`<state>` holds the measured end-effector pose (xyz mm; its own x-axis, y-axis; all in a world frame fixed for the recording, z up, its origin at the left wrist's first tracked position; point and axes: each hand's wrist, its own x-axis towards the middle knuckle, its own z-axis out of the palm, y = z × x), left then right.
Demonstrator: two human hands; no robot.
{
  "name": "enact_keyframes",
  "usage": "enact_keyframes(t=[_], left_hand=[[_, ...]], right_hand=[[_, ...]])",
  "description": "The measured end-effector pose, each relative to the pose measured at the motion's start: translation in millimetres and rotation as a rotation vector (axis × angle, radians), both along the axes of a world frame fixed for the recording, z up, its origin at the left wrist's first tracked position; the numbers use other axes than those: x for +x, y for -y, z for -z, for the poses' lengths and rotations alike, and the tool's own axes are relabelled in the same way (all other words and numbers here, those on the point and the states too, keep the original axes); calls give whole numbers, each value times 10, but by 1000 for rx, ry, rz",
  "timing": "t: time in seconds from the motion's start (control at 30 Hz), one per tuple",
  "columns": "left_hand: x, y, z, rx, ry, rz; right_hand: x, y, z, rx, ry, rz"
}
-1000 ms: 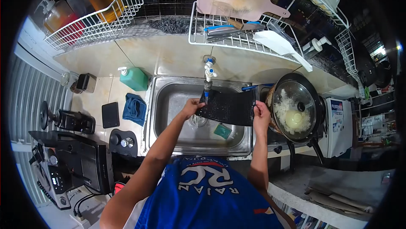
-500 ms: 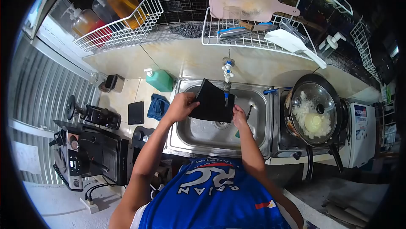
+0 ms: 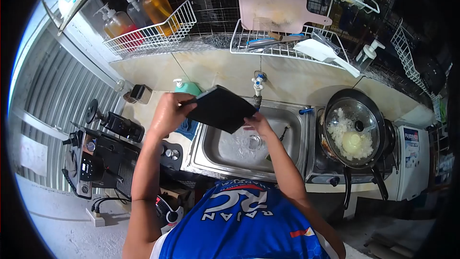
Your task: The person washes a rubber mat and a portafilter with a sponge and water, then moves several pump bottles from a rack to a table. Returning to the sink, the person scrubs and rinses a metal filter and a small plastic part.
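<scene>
A flat black tray-like piece (image 3: 223, 109) is held tilted above the left part of the metal sink (image 3: 230, 163). My left hand (image 3: 168, 114) is closed on its left corner. At its lower right edge, my right hand (image 3: 258, 124) grips it with the fingers partly behind it. The tap (image 3: 258, 84) stands on the wall behind, its spout end partly hidden by the black piece. Water splashes in the sink basin near the drain. A green soap bottle (image 3: 188, 87) and a blue cloth (image 3: 187, 129) are partly covered by my left hand and the piece.
On the right, a lidded pan (image 3: 354, 129) with white food sits on the stove (image 3: 330, 177). A coffee machine (image 3: 103, 163) stands at the left. Above are wire racks with pump bottles (image 3: 160, 10), a pink cutting board (image 3: 273, 12) and a white scoop (image 3: 321, 50).
The black piece and both hands have moved left and now hold it tilted differently, nearer the camera. Water now splashes in the sink. The whole view has shifted slightly.
</scene>
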<state>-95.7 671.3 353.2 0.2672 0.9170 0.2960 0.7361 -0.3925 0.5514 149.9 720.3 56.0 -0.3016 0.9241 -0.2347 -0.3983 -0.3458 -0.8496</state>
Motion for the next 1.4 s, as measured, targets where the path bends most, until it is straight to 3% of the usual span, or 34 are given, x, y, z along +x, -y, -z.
enact_keyframes(t=[0.03,0.1,0.13,0.17,0.27,0.37,0.53,0.6,0.67,0.73,0.77,0.8,0.83,0.87,0.9,0.93,0.97,1.0,1.03,1.07,1.13,1.2,1.27,1.33,1.4], left_hand=[[-35,29,-100,5,-3,-22],[-153,60,-265,67,13,-20],[-162,102,-376,156,4,-24],[-167,142,-498,160,6,-48],[-211,169,-769,267,29,-68],[-205,195,-1102,345,20,-41],[-292,120,-1434,406,116,47],[-242,148,-1507,426,73,48],[-124,283,-1400,382,157,0],[-37,367,-1176,334,80,101],[-67,336,-884,227,13,109],[-82,286,-472,178,-69,145],[-131,165,236,172,19,214],[-110,89,919,67,-307,211],[-129,69,1792,-72,-420,181],[-142,97,2352,-254,-415,187],[-111,246,2455,-113,-378,172],[-76,235,2477,31,-342,162],[-49,208,2306,137,-239,183],[-240,-29,2797,14,-16,110],[-86,174,1519,287,-83,188],[-112,160,1405,301,-84,206],[-228,84,1812,123,-121,252],[-231,96,1883,20,-158,232],[-192,-36,1727,116,103,211]], right_hand=[[50,-88,-101,88,32,72],[236,-252,-404,320,592,121],[289,-223,-730,372,410,222],[409,-249,-1003,485,593,215],[563,-219,-1733,548,373,298],[799,-288,-2142,586,545,283],[852,-22,-2721,858,266,500],[881,89,-2678,809,331,521],[839,347,-2563,468,772,539],[729,518,-1921,475,465,623],[714,698,-1595,426,647,610],[700,668,-718,553,414,726],[729,738,42,488,504,683],[729,916,742,426,856,611],[619,1158,1004,155,684,570],[621,1309,1417,156,814,548],[570,1409,1326,163,839,571],[577,1398,1218,177,701,502],[591,1334,1077,203,745,547],[627,1396,963,211,799,576],[773,1377,575,323,674,601],[843,1215,287,461,529,616],[861,1228,180,459,622,570],[852,1212,169,412,687,537],[936,986,-207,451,791,500]])
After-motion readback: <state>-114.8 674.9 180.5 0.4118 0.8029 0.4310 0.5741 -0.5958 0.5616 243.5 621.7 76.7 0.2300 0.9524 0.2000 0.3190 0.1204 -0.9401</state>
